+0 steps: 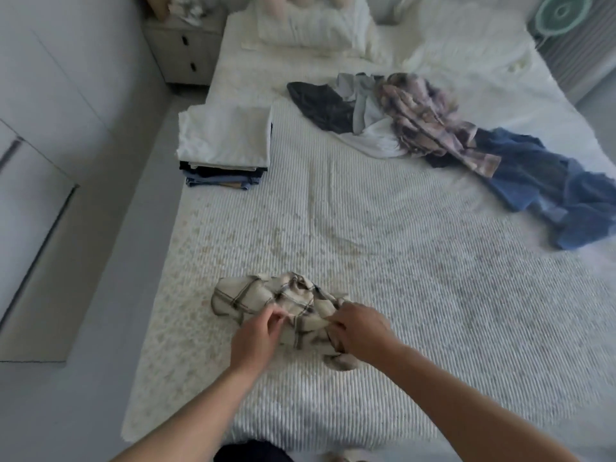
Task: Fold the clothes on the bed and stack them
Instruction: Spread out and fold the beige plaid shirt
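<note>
Taking the bed (383,245) as the landmark: off its left side stands a pale wardrobe (50,111), and by its top-left corner a nightstand (186,51). On the bed's left edge, midway up, sits the folded stack (225,145), a white piece on top of darker and blue ones.

At the bed's near edge lies the plaid shirt (283,308), cream with dark lines and bunched. The left hand (256,338) pinches the cloth at the bundle's middle with curled fingers; the right hand (358,331) grips the bundle's right end, fingers closed round it.

On the bed's right half, toward the pillows (310,28), waits the unfolded pile (376,108): a black garment, pale pieces, a pink plaid shirt (430,118), then a blue denim garment (546,191) trailing toward the right edge. A fan (563,11) stands past the top-right corner.

The step in hand looks like opening the shirt out. It would go best by finding the collar or shoulders, shaking the cloth loose, and laying it flat on the bare mattress cover ahead before folding the sleeves in.

No brand, label or writing can be read anywhere.
</note>
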